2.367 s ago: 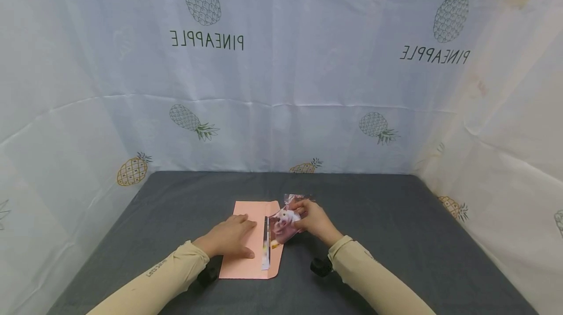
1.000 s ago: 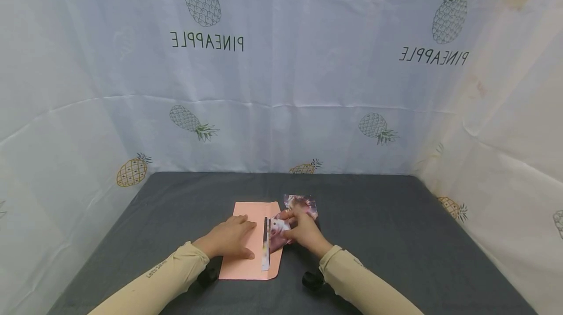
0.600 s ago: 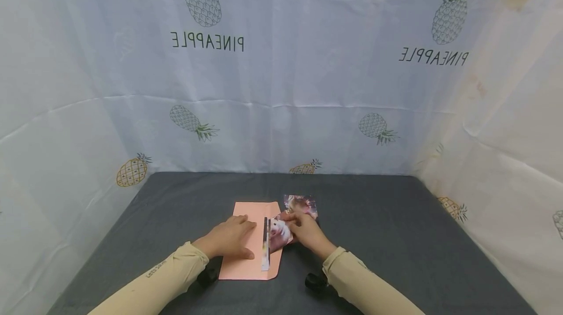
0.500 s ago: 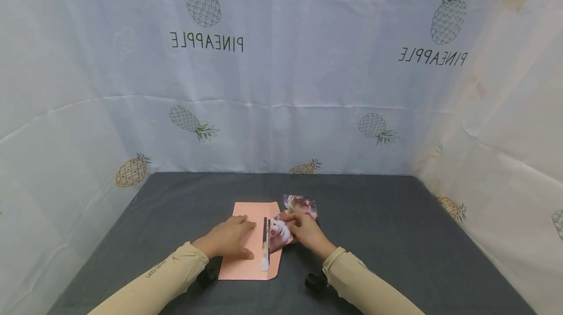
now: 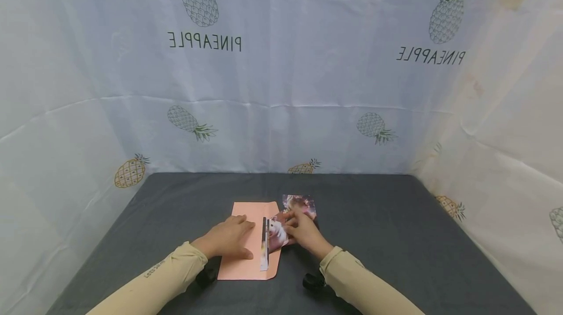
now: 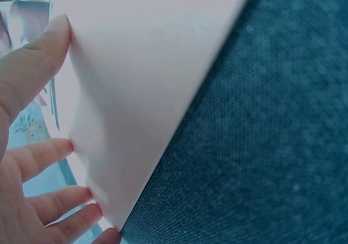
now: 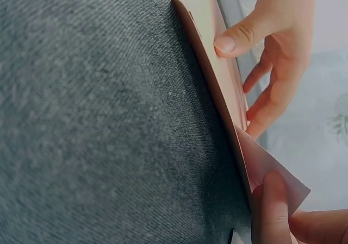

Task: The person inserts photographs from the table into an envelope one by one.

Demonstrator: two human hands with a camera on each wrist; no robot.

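Observation:
A pink envelope (image 5: 243,261) lies flat on the dark table in the head view, its flap to the right. On its left part rests my left hand (image 5: 227,239), fingers spread; the left wrist view shows the fingertips touching the pale paper (image 6: 141,64). My right hand (image 5: 305,232) pinches a photo (image 5: 277,234) of a white furry animal, between thumb and fingers. The photo's left edge meets a narrow printed strip (image 5: 265,251) at the envelope's mouth; whether it is inside is unclear. In the right wrist view, the right fingers (image 7: 274,208) hold a pale corner.
Another photo (image 5: 303,204), showing a brownish animal, lies just beyond the right hand, partly covered by it. Dark cloth (image 5: 374,227) spreads around the envelope. A pale curtain (image 5: 308,75) with pineapple prints stands behind and on both sides. A black device (image 5: 313,282) sits under the right wrist.
My right hand has moved left with the photo, toward the envelope's mouth, showing more of the photo behind. Its fingers have shifted slightly on the photo. The left hand stays in place.

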